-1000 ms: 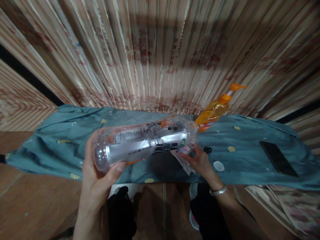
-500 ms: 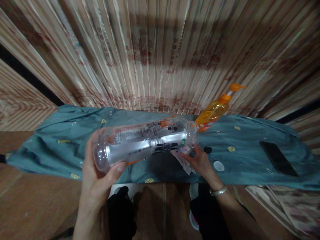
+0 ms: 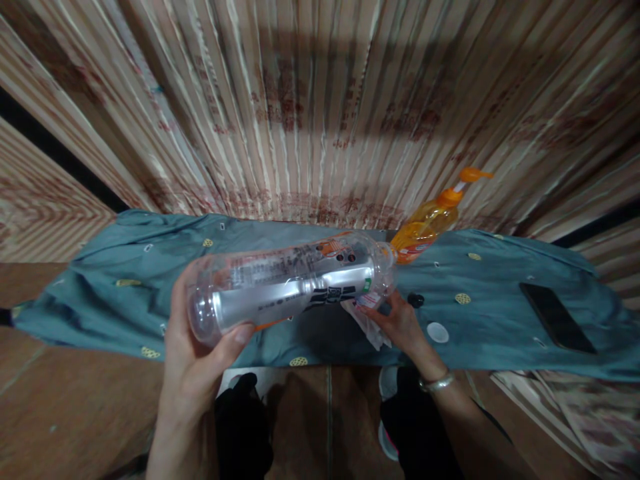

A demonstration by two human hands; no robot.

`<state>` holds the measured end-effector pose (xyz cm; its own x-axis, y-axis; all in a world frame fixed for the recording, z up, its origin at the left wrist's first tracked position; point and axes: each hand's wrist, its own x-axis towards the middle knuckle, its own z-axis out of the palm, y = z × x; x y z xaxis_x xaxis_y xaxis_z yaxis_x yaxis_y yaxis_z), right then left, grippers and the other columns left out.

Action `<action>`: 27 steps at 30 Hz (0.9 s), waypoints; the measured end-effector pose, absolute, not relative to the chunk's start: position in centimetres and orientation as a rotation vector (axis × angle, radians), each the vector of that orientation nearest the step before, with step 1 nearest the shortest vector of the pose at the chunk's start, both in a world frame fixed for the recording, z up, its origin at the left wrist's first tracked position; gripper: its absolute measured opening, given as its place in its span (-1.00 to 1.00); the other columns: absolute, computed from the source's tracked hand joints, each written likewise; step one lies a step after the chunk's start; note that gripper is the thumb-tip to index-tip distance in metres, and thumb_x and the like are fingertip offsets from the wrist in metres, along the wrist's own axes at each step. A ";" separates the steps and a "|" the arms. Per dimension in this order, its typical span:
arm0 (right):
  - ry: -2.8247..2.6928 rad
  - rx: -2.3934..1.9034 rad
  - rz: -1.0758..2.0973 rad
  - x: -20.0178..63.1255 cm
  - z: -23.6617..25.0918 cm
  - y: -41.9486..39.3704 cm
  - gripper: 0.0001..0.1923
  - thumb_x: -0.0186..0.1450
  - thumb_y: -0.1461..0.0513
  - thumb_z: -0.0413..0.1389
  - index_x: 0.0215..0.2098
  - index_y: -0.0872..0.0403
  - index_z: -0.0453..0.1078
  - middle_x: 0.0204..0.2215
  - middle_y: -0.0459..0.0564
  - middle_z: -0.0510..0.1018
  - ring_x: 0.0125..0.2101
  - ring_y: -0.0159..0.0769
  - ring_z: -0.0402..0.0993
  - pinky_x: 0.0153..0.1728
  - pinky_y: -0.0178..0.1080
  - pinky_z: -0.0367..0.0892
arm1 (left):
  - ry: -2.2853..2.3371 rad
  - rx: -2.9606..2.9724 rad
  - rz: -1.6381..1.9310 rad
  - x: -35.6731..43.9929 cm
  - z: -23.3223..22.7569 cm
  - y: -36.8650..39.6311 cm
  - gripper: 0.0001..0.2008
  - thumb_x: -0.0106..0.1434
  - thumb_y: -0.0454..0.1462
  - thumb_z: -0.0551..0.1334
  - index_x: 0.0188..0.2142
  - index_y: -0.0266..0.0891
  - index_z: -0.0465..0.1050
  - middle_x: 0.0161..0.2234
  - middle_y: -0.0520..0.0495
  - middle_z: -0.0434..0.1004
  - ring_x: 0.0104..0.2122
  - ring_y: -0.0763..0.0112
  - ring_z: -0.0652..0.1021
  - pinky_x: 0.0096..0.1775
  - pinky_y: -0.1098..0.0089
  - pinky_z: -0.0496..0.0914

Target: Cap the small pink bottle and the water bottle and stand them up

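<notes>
- Bench [image 3: 100, 287], draped in patterned teal cloth, is used as the work surface.
- Clear plastic bottle [image 3: 295, 287] with a silver label is held on its side above the bench; lifting can be judged done, setting down not yet. No liquid can be made out inside, and the label is left on.
- Orange pump bottle [image 3: 423, 230] is partly overlapped by the clear bottle's neck.
- Left hand [image 3: 200, 360] is clamped around the bottle's base end.
- Black smartphone [image 3: 557, 317] is laid well apart, rightward.
- White tissue-like piece [image 3: 373, 327] is pinched by the right hand [image 3: 403, 327]; whether the bottle is touched there cannot be told.
- White disc [image 3: 438, 332] and black cap-like piece [image 3: 415, 300] are left loose nearby.
</notes>
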<state>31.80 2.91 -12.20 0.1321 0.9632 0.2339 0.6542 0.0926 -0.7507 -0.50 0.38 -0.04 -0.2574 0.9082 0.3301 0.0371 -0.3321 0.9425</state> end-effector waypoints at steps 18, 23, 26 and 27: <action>-1.586 -1.651 0.518 31.8 -12.3 2.9 -0.33 0.19 -0.20 0.21 0.05 0.08 0.39 -0.18 0.16 0.70 -0.17 0.07 0.66 -0.19 0.00 0.54 | 1.240 1.319 1.648 -0.6 0.0 0.2 -0.19 -0.09 -0.04 0.52 0.19 0.08 0.41 0.18 -0.09 0.48 0.25 -0.20 0.41 0.19 -0.11 0.40; -1.592 -1.628 0.493 31.9 -12.5 3.0 -0.35 0.20 -0.20 0.21 0.04 0.07 0.40 -0.16 0.18 0.69 -0.15 0.09 0.66 -0.18 0.03 0.55 | 1.259 1.348 1.654 -0.6 -0.1 0.3 -0.18 -0.09 -0.03 0.51 0.20 0.07 0.39 0.21 -0.08 0.46 0.25 -0.18 0.41 0.22 -0.11 0.38; -1.608 -1.623 0.475 31.9 -12.6 3.0 -0.37 0.22 -0.17 0.21 0.05 0.09 0.40 -0.18 0.19 0.69 -0.18 0.07 0.67 -0.20 0.02 0.55 | 1.251 1.336 1.652 -0.6 0.0 0.4 -0.18 -0.09 -0.05 0.51 0.19 0.02 0.40 0.19 -0.11 0.47 0.25 -0.19 0.41 0.22 -0.10 0.37; -1.614 -1.625 0.469 32.0 -12.6 3.0 -0.37 0.23 -0.17 0.21 0.05 0.09 0.40 -0.18 0.19 0.68 -0.18 0.07 0.67 -0.21 0.02 0.56 | 1.242 1.331 1.654 -0.6 0.0 0.4 -0.19 -0.09 -0.06 0.51 0.19 0.00 0.40 0.18 -0.12 0.48 0.24 -0.18 0.42 0.22 -0.10 0.37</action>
